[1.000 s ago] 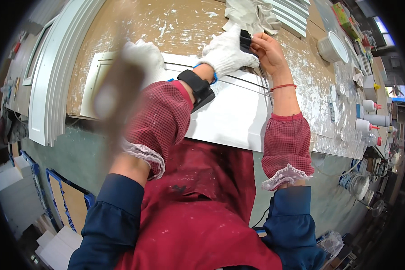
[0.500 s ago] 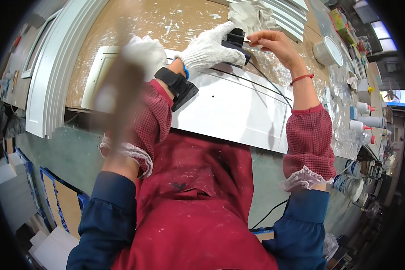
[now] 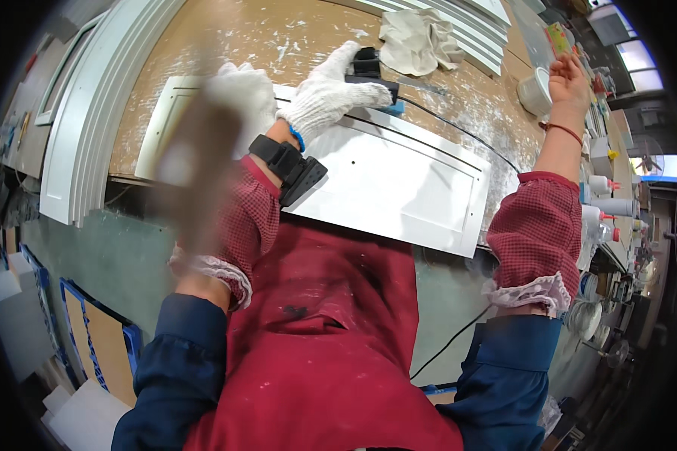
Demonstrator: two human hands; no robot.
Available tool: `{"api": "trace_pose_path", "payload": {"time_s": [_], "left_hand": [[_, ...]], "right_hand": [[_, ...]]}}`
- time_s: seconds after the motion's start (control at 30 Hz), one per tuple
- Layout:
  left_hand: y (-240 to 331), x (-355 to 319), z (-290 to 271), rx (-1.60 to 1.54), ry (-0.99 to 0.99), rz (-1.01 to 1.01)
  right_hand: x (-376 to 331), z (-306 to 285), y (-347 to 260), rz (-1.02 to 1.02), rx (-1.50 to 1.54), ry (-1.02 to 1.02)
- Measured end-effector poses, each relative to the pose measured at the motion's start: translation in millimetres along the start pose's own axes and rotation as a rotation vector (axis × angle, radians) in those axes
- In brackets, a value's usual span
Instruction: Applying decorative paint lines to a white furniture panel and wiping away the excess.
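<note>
My left hand (image 3: 331, 94), in a white knit glove, grips a black device (image 3: 365, 66) with a cable between thumb and fingers, above the far edge of a white panel (image 3: 384, 177). A black strapped unit (image 3: 289, 164) sits on that wrist. My bare right hand (image 3: 569, 81) is raised at the far right beside a white bucket (image 3: 534, 92), its fingers loosely bent and nothing visible in them. Left of my gloved hand is a white bunched thing (image 3: 252, 90) resembling another glove, partly covered by a blurred brown shape close to the camera. Something blue (image 3: 393, 108) shows below the device.
A crumpled cream cloth (image 3: 420, 41) lies on the paint-spattered brown worktop (image 3: 278, 49). White mouldings (image 3: 79, 143) stand along the left, with more at the back. Bottles with red tips (image 3: 602, 185) line the right side. A black cable (image 3: 466, 135) crosses toward my right forearm.
My right hand has moved away from the black device, to the right and toward the bucket. My left hand has shifted slightly left with the device. The cream cloth shows more fully.
</note>
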State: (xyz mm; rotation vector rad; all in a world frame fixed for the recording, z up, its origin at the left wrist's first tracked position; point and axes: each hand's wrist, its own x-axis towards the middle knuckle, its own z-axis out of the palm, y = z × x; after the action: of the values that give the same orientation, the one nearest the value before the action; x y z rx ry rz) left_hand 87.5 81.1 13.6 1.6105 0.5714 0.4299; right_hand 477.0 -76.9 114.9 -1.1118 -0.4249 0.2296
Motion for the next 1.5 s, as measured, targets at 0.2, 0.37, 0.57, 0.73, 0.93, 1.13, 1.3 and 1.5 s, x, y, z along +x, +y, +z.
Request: {"api": "trace_pose_path", "payload": {"time_s": [0.2,0.37,0.57,0.73,0.93,1.13,1.3,1.5], "left_hand": [[9.1,-4.9,1.9,0.045,0.043,0.08],[4.1,-9.5,-24.9,0.097,0.192,0.067],[38.4,-35.7,-38.7,0.127,-0.073,0.129],[28.7,-54.5,-24.2,-0.351,-0.389,0.052],[16.6,-60.6,-6.1,-0.569,-0.487,-0.018],[17.1,-51.4,0.7,-0.347,-0.332,-0.143],[59.9,-66.1,10.8,-0.079,-0.265,-0.182],[45.2,-82.9,31.8,-0.069,-0.126,0.122]], "right_hand": [[3.4,-57.6,-13.4,0.181,0.418,0.271],[-96.3,34.5,31.9,-0.243,-0.867,-0.228],[-221.7,76.5,16.0,-1.191,-1.055,-0.927],[-252.3,67.7,23.7,-0.961,-0.944,-0.946],[-270.8,73.6,40.4,-1.042,-0.808,-1.084],[-290.4,71.0,47.3,-0.473,-0.891,-1.185],[-297.7,58.4,63.1,-0.602,-1.037,-1.151],[-296.8,62.9,70.6,-0.386,-0.957,-0.716]]}}
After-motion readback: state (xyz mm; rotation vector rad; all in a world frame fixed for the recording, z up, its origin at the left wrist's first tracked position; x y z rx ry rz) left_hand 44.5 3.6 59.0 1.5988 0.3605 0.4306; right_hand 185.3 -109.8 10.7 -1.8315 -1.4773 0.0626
